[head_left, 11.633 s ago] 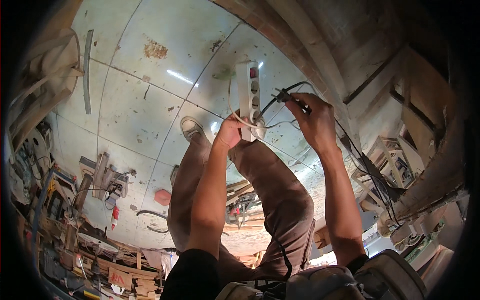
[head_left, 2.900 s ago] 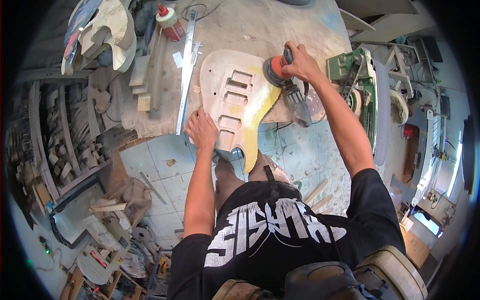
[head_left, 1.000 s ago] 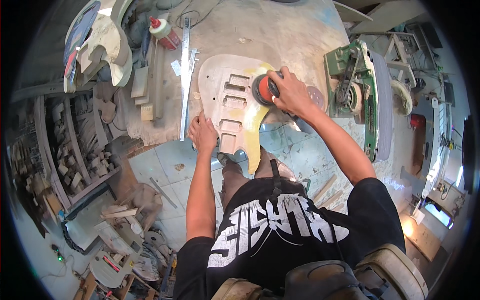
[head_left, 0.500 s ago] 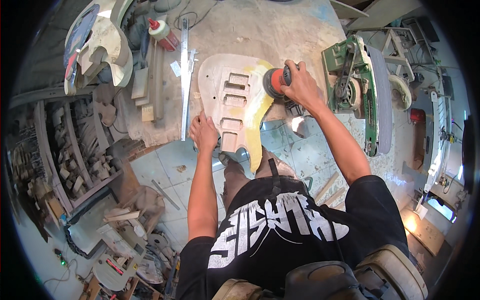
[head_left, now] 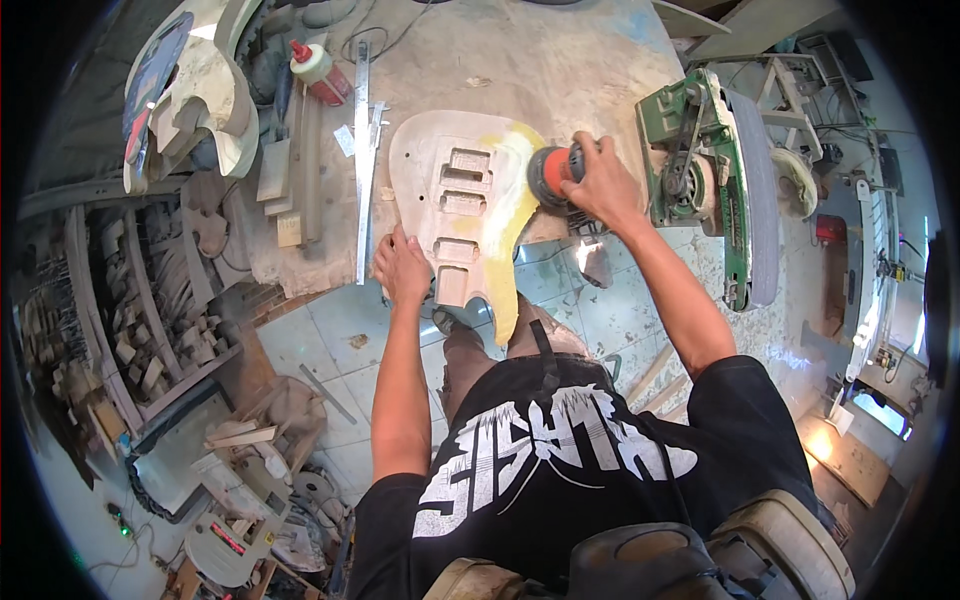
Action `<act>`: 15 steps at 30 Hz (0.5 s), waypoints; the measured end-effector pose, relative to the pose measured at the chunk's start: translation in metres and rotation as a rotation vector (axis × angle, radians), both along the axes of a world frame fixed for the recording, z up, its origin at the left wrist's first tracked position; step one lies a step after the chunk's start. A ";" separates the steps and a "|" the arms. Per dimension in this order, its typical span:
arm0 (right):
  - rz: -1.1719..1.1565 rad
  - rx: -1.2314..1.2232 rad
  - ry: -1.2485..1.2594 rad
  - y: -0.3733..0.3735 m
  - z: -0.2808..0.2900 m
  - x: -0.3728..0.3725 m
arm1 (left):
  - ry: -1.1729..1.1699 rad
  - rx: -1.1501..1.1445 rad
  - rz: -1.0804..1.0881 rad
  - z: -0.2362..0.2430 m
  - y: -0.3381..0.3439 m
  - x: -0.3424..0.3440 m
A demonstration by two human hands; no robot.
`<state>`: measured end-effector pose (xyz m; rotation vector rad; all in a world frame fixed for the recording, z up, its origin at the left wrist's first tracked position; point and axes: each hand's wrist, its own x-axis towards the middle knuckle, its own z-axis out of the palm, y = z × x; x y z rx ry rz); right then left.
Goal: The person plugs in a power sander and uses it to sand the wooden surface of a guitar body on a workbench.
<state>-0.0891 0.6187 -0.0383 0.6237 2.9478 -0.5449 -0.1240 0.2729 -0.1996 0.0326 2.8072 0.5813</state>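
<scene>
A pale wooden electric guitar body (head_left: 462,222) lies on the workbench, its narrower end overhanging the near edge toward me. Several rectangular pockets are cut into its face, and a yellow-stained band runs down its right side. My left hand (head_left: 402,266) grips the body's lower left edge, fingers on top; the thumb is hidden. In my right hand (head_left: 606,186) is a red and black orbital sander (head_left: 556,174), fingers wrapped around its housing. The sander is tilted, with its round pad against the curved right edge of the body.
A green belt sander (head_left: 690,165) stands at the right of the workbench (head_left: 560,70). Left of the guitar body lie a steel ruler (head_left: 362,170), calipers (head_left: 376,125), a glue bottle (head_left: 320,75) and wood strips (head_left: 288,190). More carved bodies (head_left: 205,100) stand far left.
The sander and my right hand have shifted slightly toward me along the body's right edge. The whole view has moved a little; my left hand keeps its grip.
</scene>
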 end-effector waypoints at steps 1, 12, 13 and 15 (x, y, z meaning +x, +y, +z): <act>0.002 -0.002 -0.003 -0.007 -0.002 -0.002 | -0.011 0.005 0.005 0.000 -0.003 -0.001; -0.012 0.041 0.008 0.014 -0.008 -0.001 | -0.036 0.000 0.003 0.001 -0.001 -0.001; 0.026 0.041 -0.003 0.008 -0.008 0.004 | -0.021 -0.015 -0.001 0.000 -0.003 -0.001; 0.057 0.047 -0.019 -0.003 -0.005 0.014 | -0.012 -0.022 -0.012 0.003 0.001 -0.001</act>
